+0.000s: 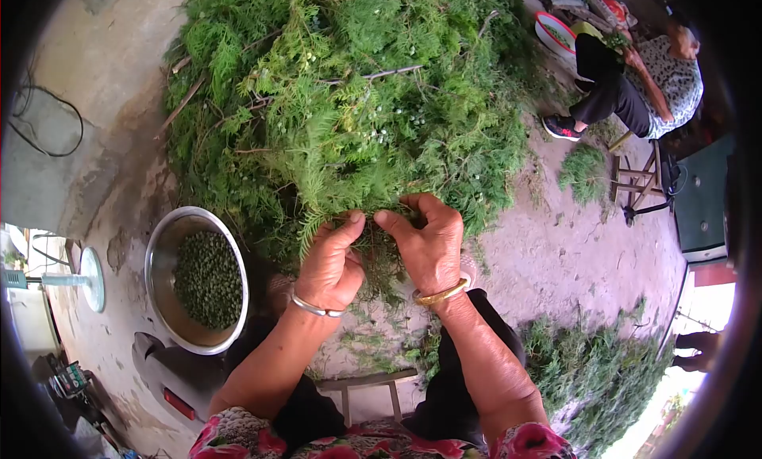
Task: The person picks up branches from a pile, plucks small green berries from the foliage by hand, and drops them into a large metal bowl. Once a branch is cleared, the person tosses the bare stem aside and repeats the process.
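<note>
Beyond both hands, a broad heap of leafy green branches [357, 86] covers the floor. Right of the hands, a seated co-worker [659, 86] in a patterned top bends beside a red-rimmed bowl [555, 34]. Left of the left hand, a metal bowl [196, 280] holds small green pods [208, 280]. At the heap's near edge, the left hand [332, 262] and right hand [429, 245], fingers curled and thumbs nearly meeting, pinch a green sprig [369, 221].

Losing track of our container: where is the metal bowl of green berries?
In the head view, the metal bowl sits on the floor at left, beside the person's left forearm.
</note>
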A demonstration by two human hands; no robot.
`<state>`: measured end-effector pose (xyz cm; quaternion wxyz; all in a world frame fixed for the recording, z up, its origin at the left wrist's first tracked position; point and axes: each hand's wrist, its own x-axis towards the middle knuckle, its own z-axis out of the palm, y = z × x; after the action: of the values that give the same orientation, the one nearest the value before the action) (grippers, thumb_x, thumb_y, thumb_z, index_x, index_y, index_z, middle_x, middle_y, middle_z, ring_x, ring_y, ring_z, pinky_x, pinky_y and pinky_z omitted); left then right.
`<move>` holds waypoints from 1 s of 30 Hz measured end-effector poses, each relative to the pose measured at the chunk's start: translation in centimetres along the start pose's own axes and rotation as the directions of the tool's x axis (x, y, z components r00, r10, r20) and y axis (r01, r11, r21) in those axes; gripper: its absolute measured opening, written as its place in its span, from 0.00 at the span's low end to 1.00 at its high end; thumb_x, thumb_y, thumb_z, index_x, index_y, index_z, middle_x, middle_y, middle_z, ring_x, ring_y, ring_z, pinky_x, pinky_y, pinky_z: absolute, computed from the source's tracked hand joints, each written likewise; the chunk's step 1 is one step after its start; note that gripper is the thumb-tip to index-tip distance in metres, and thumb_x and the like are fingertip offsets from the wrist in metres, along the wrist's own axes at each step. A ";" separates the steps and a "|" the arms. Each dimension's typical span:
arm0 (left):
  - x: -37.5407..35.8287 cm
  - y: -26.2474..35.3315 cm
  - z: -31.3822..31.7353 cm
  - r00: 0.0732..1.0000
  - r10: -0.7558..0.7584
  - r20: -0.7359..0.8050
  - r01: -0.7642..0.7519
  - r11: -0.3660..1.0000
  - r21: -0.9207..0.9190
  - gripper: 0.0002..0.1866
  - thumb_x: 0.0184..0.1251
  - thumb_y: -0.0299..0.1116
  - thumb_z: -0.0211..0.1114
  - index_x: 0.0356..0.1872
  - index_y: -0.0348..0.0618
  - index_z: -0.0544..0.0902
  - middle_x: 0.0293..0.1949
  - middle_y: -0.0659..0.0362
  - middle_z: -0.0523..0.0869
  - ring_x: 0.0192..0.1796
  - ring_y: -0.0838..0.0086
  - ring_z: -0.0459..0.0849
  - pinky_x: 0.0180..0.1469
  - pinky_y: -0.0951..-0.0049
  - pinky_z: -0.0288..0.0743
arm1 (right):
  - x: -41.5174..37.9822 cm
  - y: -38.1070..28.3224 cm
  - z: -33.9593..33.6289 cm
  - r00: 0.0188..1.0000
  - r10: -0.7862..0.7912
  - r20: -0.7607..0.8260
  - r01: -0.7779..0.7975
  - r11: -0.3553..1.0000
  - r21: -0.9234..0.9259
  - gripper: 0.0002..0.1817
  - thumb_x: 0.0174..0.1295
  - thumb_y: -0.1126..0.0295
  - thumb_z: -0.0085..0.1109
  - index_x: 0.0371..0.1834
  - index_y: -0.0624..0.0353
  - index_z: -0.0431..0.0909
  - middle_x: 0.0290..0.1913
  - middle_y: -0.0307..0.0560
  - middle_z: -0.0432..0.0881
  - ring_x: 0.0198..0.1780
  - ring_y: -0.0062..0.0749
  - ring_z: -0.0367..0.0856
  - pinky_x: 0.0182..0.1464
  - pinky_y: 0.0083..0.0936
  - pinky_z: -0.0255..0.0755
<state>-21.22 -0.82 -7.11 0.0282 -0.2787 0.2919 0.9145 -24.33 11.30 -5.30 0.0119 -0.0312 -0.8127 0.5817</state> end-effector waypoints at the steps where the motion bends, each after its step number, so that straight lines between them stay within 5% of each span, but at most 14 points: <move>1: 0.1 0.0 -0.2 1.000 -0.001 -0.001 0.001 1.000 -0.001 0.10 0.55 0.24 0.66 0.37 0.47 0.79 0.36 0.67 0.81 0.40 0.80 0.77 0.45 0.78 0.68 | 0.1 0.2 -0.1 1.000 -0.025 -0.009 0.025 0.999 -0.027 0.13 0.46 0.71 0.70 0.28 0.69 0.78 0.20 0.41 0.78 0.24 0.18 0.72 0.28 0.18 0.70; 8: 0.0 1.2 -0.6 1.000 -0.011 0.007 0.010 0.997 0.082 0.09 0.55 0.20 0.64 0.38 0.40 0.79 0.37 0.62 0.82 0.41 0.77 0.78 0.47 0.74 0.72 | 0.5 0.2 -0.8 0.992 0.041 0.123 -0.047 0.998 0.050 0.10 0.50 0.71 0.67 0.25 0.68 0.78 0.19 0.39 0.77 0.19 0.16 0.71 0.20 0.17 0.66; 11: 0.0 1.2 -0.5 0.999 -0.043 0.025 0.041 0.997 0.066 0.07 0.56 0.21 0.63 0.37 0.40 0.79 0.36 0.61 0.83 0.40 0.76 0.79 0.47 0.72 0.74 | 0.8 -0.7 -1.4 0.949 0.199 0.242 -0.261 0.930 0.258 0.09 0.52 0.70 0.66 0.26 0.66 0.78 0.18 0.37 0.76 0.17 0.16 0.70 0.17 0.15 0.63; 14: 0.5 1.5 -1.2 0.998 -0.057 0.029 0.057 0.998 0.020 0.06 0.57 0.24 0.64 0.36 0.40 0.79 0.34 0.60 0.83 0.38 0.73 0.80 0.44 0.71 0.76 | 1.0 -0.6 -2.1 0.858 0.378 0.347 -0.510 0.706 0.491 0.06 0.54 0.73 0.63 0.25 0.63 0.77 0.18 0.39 0.75 0.15 0.17 0.67 0.14 0.13 0.58; 18: 2.2 4.0 -3.6 0.998 -0.048 0.035 0.051 0.995 -0.080 0.08 0.55 0.26 0.66 0.36 0.40 0.79 0.34 0.58 0.83 0.35 0.71 0.81 0.39 0.69 0.78 | 2.8 0.3 -4.6 0.869 0.326 0.371 -0.492 0.504 0.710 0.05 0.58 0.74 0.57 0.25 0.63 0.76 0.21 0.43 0.76 0.17 0.21 0.69 0.14 0.13 0.57; 23: 2.2 3.8 -3.8 0.999 -0.043 -0.002 0.043 0.996 -0.080 0.07 0.56 0.24 0.66 0.36 0.41 0.79 0.34 0.59 0.82 0.36 0.71 0.80 0.40 0.66 0.78 | 2.5 -0.5 -4.4 0.872 0.314 0.376 -0.489 0.511 0.707 0.07 0.62 0.72 0.52 0.29 0.64 0.73 0.25 0.46 0.74 0.19 0.20 0.66 0.17 0.14 0.56; 26: 2.0 3.5 -3.8 0.996 -0.083 0.043 0.083 0.997 0.000 0.11 0.59 0.28 0.64 0.42 0.39 0.77 0.35 0.57 0.81 0.35 0.68 0.79 0.38 0.62 0.77 | 2.6 0.0 -4.5 0.902 0.245 0.356 -0.399 0.788 0.469 0.10 0.56 0.66 0.62 0.27 0.61 0.76 0.23 0.39 0.75 0.23 0.19 0.69 0.20 0.15 0.58; 27: 1.6 3.5 -3.2 0.995 -0.085 0.043 0.085 0.996 0.000 0.11 0.59 0.28 0.64 0.42 0.39 0.77 0.35 0.57 0.81 0.35 0.68 0.79 0.38 0.62 0.77 | 2.4 -0.1 -4.1 0.902 0.247 0.355 -0.400 0.788 0.469 0.10 0.56 0.66 0.62 0.27 0.61 0.76 0.23 0.39 0.75 0.23 0.19 0.69 0.20 0.15 0.58; 30: 0.8 3.2 -1.8 0.989 -0.130 0.070 0.127 0.991 0.051 0.12 0.59 0.29 0.64 0.44 0.40 0.76 0.38 0.58 0.81 0.38 0.69 0.80 0.39 0.66 0.78 | 2.1 0.2 -3.1 0.940 0.051 0.336 -0.093 0.990 0.109 0.21 0.41 0.63 0.75 0.32 0.67 0.78 0.24 0.38 0.75 0.25 0.19 0.71 0.26 0.18 0.67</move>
<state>-21.72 -4.54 -7.08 0.1043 -0.2624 0.2932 0.9134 -26.29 14.41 -4.56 -0.1449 0.0384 -0.7640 0.6276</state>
